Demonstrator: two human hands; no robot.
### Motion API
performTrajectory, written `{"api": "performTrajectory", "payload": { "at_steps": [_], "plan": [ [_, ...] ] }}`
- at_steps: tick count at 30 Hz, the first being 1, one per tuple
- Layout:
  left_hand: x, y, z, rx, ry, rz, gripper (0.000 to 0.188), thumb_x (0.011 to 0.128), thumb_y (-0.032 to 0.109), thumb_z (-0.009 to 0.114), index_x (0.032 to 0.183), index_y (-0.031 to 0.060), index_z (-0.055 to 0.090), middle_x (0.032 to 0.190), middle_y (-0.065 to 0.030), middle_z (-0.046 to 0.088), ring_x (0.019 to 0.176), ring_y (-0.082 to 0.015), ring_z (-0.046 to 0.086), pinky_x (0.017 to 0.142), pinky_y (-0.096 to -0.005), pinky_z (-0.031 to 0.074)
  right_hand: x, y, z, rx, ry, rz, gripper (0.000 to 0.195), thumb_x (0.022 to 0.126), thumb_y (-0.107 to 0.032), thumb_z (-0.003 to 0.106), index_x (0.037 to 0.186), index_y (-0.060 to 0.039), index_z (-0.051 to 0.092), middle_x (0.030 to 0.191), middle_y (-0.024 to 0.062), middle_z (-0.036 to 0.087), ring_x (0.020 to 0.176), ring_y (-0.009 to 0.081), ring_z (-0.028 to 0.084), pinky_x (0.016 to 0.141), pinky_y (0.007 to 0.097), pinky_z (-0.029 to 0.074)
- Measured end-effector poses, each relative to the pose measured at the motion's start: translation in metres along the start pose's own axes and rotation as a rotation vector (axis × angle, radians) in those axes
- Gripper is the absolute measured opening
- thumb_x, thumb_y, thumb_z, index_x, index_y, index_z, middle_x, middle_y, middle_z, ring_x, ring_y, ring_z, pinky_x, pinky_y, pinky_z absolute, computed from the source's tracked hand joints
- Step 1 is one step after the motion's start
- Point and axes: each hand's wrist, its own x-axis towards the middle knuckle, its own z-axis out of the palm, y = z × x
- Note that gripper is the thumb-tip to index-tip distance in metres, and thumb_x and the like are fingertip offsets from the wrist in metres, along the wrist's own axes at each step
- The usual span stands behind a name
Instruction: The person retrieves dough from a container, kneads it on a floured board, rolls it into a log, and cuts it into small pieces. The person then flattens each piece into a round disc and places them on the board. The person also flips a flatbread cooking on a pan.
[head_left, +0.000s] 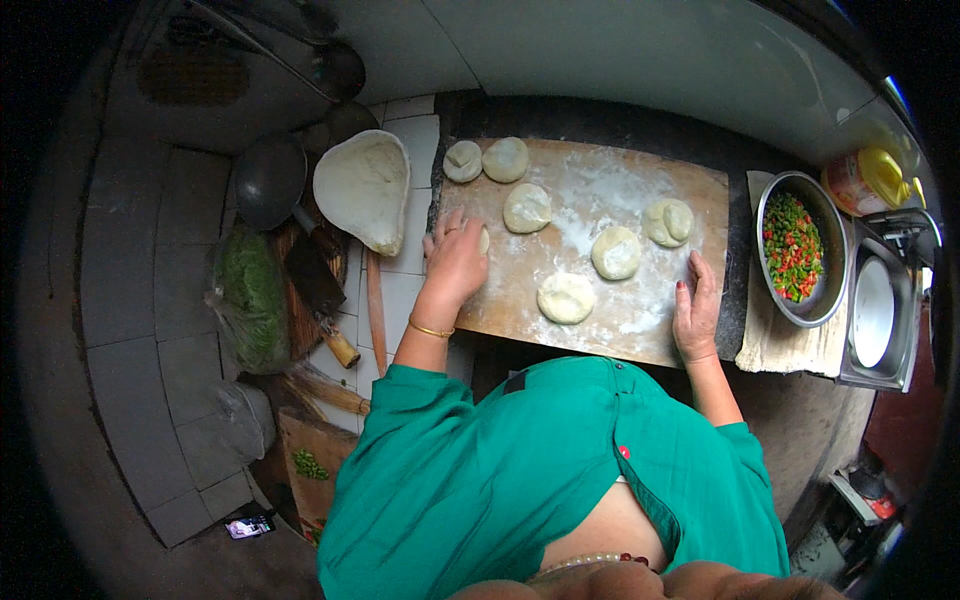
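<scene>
A floured wooden board (510, 296) lies before me with several flattened dough rounds (565, 298) on it. At the board's left edge my left hand (456, 255) covers a dough piece (484, 240); only its pale right side shows past the hand. Two more rounds (505, 160) sit together at the back left corner, and another (527, 208) lies just right of my left hand. My right hand (697, 311) rests at the board's right edge, holding nothing, thumb and fingers apart. The nearest round (667, 222) to it is just above its fingertips.
Right of the board stands a metal bowl (831, 289) of chopped red and green vegetables, near a yellow-capped container (885, 176) and a metal basin (907, 352). To the left are a pale flour-dusted vessel (364, 187), a wooden rolling pin (376, 315), a cleaver (315, 277) and a wok-like pan (270, 180).
</scene>
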Motion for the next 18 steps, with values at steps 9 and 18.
{"api": "performTrajectory", "payload": {
  "at_steps": [9,18],
  "plan": [
    [0.043,-0.045,0.032,0.013,0.301,0.12,0.042,0.079,0.003,0.058,0.121,0.0022,0.055,0.132,-0.0254,0.05,0.125,-0.0441,0.045,0.106,-0.0519,0.035,0.0,-0.002,-0.001,-0.001,-0.009,-0.01,0.049,0.091,-0.003,0.054,0.138,0.0018,0.041,0.134,0.0238,0.049,0.124,0.0366,0.05,0.106,0.0407,0.04],
    [0.032,0.048,0.031,-0.15,0.219,0.48,0.039,0.083,0.011,0.06,0.122,0.0092,0.059,0.132,-0.0157,0.054,0.126,-0.0379,0.046,0.108,-0.0506,0.033,0.0,0.001,0.001,0.015,0.003,0.016,0.049,0.091,-0.004,0.054,0.138,0.0015,0.042,0.135,0.0231,0.049,0.124,0.0358,0.05,0.106,0.0404,0.04]
  ]
}}
